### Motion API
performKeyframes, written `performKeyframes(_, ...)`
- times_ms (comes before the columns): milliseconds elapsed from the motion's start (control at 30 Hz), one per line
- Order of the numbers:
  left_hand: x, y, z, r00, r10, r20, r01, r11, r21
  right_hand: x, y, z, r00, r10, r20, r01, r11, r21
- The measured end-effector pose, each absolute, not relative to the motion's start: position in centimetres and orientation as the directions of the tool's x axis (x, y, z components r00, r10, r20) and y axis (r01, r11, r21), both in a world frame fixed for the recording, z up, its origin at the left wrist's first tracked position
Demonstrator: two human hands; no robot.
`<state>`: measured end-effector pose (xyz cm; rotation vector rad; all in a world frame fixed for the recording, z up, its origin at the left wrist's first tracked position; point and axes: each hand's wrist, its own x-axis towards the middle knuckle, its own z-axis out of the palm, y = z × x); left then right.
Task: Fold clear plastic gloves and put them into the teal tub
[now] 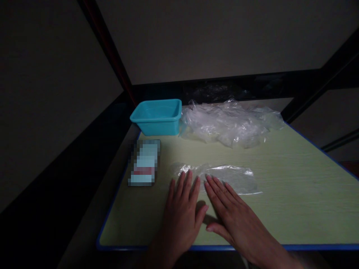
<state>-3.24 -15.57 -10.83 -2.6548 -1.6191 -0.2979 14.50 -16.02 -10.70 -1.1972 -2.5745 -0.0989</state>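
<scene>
A clear plastic bag [235, 177] lies flattened and folded into a long strip across the table, its ends to the left and right. The fingers of my left hand [183, 209] are stretched out, with their tips on the bag's near edge at its left part. Beside it, my right hand [231, 209] also lies flat, its fingertips on the middle of the bag. Both thumbs point inward toward each other, apart. Neither hand grips anything. The fingertips cover part of the bag's near edge.
A pale wood-grain table [294, 201] with a blue rim stands before me. At its back are a turquoise plastic basin [159, 127] and a heap of crumpled clear plastic bags [230, 123]. A phone [144, 162], its screen blurred out, lies near the left edge.
</scene>
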Motion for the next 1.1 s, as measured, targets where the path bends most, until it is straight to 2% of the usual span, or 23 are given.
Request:
performKeyframes(233,-4.6,-16.0,-11.1,0.394,0.896,0.207,0.908,-0.414,0.065,14.8,-16.1,-11.0,-0.578,0.762,0.292,0.778,0.622,-0.086)
performKeyframes(433,-4.5,-16.0,-11.2,0.391,0.896,0.211,0.906,-0.415,0.082,19.1,-16.8,-11.4,-0.448,0.842,0.300,0.870,0.488,-0.072)
performKeyframes(700,-4.5,-16.2,-11.4,0.356,0.893,0.274,0.911,-0.397,0.108,20.7,-19.5,-10.9,-0.248,0.913,0.325,0.919,0.327,-0.219)
performKeyframes(867,-4.2,-16.0,-11.0,0.348,0.891,0.291,0.918,-0.387,0.088,20.3,-19.8,-10.6,-0.255,0.916,0.310,0.915,0.332,-0.228)
performKeyframes(1100,-3.9,-14.2,-10.4,0.458,0.860,0.227,0.879,-0.475,0.026,20.0,-18.8,-10.8,-0.335,0.893,0.300,0.894,0.401,-0.197)
